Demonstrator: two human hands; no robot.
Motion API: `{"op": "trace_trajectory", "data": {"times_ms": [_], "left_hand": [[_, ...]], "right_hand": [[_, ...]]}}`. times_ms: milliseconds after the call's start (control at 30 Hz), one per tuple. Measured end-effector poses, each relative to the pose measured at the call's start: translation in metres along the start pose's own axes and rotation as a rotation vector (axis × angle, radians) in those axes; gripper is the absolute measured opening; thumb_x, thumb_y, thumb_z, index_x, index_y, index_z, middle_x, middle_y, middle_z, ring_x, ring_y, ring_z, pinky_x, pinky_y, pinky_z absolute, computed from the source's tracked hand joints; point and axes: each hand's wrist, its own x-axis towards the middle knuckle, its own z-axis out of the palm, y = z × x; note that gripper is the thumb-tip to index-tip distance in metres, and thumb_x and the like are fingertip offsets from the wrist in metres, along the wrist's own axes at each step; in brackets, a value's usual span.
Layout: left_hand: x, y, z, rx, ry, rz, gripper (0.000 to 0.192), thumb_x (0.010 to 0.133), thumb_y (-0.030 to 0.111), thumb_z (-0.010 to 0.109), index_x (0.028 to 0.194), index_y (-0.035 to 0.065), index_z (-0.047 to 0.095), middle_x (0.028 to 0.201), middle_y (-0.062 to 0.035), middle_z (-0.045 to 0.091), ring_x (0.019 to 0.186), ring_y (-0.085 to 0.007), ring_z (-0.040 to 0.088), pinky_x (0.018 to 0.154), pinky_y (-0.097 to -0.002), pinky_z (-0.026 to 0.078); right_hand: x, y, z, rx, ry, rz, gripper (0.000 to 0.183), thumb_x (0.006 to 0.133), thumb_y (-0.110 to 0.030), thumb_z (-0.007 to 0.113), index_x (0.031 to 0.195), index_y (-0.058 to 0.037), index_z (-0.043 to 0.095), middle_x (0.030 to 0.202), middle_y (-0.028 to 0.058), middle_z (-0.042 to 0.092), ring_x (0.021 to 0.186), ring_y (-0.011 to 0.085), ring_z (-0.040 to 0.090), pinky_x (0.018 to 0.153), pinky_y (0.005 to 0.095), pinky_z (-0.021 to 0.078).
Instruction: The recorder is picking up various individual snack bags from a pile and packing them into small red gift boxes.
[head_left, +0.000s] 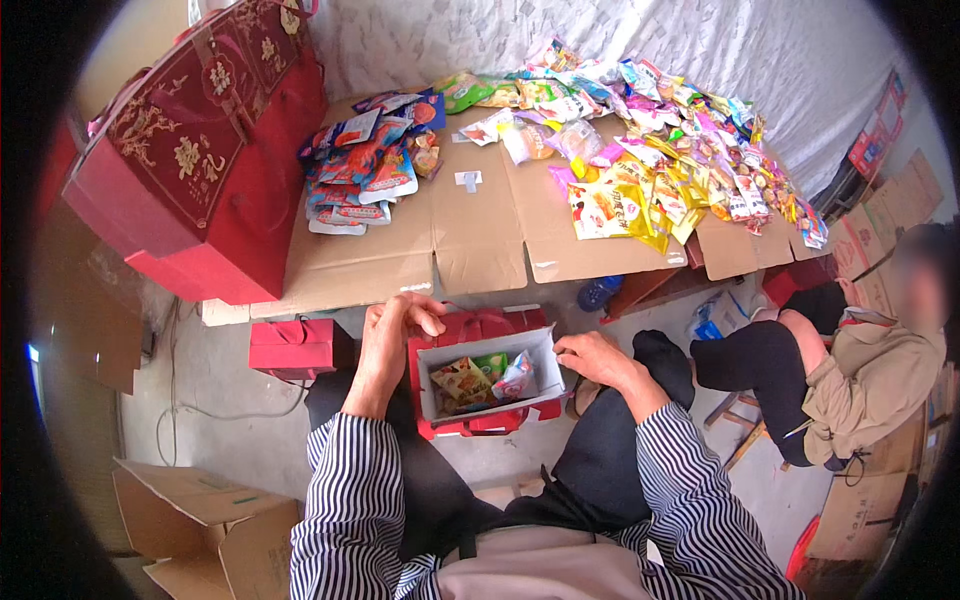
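A red gift box (487, 431) with a pale inner wall stands upright between my knees, its top open. Several snack packets (465, 381) lie inside it, among them a yellow-brown one, a green one and a pale blue and pink one (516, 376). My left hand (401, 326) hovers over the box's far left corner, fingers curled, with no packet visible in it. At the right end of the box, the fingertips of my right hand (596, 358) touch or nearly touch the pale rim.
Flattened cardboard (480, 255) bears blue-and-red packets (367, 165) and a heap of mixed snacks (615, 202). Large red gift boxes (247, 225) stand left, a small red box (292, 345) below. A person (862, 382) sits at right; a carton (217, 525) lies lower left.
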Motion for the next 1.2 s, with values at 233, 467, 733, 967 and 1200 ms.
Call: {"op": "trace_trajectory", "data": {"times_ms": [233,467,733,967,1200], "left_hand": [[-0.0022,0.0049,0.0049,-0.005,-0.010,0.016,0.049,0.096,0.022,0.037,0.063,-0.0016,0.065,0.090,-0.0163,0.069,0.073,-0.0202,0.066,0.072,-0.0310,0.050],[-0.0006,0.0022,0.0028,0.013,-0.043,0.031,0.050,0.099,0.028,0.036,0.080,-0.0056,0.068,0.080,-0.0124,0.070,0.073,-0.0175,0.065,0.069,-0.0287,0.051],[-0.0032,0.0060,0.0060,0.006,-0.008,0.009,0.050,0.098,0.024,0.037,0.066,-0.0017,0.065,0.089,-0.0160,0.069,0.073,-0.0205,0.066,0.071,-0.0317,0.051],[-0.0022,0.0037,0.0040,-0.001,-0.039,0.033,0.047,0.098,0.025,0.037,0.073,-0.0024,0.066,0.086,-0.0156,0.069,0.072,-0.0204,0.066,0.075,-0.0321,0.051],[-0.0043,0.0058,0.0045,0.001,-0.041,0.002,0.046,0.098,0.024,0.037,0.074,-0.0033,0.066,0.085,-0.0157,0.069,0.072,-0.0208,0.066,0.075,-0.0326,0.051]], "right_hand": [[0.0007,0.0047,0.0022,-0.004,0.013,-0.028,0.025,0.089,-0.022,0.064,0.107,-0.0045,0.068,0.093,0.0176,0.071,0.087,0.0335,0.068,0.076,0.0407,0.0528],[0.0000,0.0024,0.0000,-0.035,0.009,-0.043,0.025,0.090,-0.023,0.063,0.106,-0.0046,0.068,0.095,0.0176,0.071,0.089,0.0345,0.068,0.077,0.0419,0.0525],[-0.0005,0.0036,0.0009,-0.012,-0.003,0.001,0.027,0.090,-0.025,0.063,0.110,-0.0070,0.068,0.098,0.0170,0.070,0.093,0.0346,0.067,0.080,0.0426,0.0522],[-0.0004,0.0036,0.0013,-0.032,0.006,-0.006,0.026,0.090,-0.025,0.063,0.109,-0.0070,0.068,0.098,0.0174,0.070,0.093,0.0356,0.067,0.080,0.0434,0.0521],[0.0001,0.0051,0.0019,-0.036,-0.020,-0.015,0.027,0.091,-0.026,0.062,0.109,-0.0076,0.067,0.100,0.0178,0.070,0.095,0.0372,0.066,0.082,0.0455,0.0517]]}}
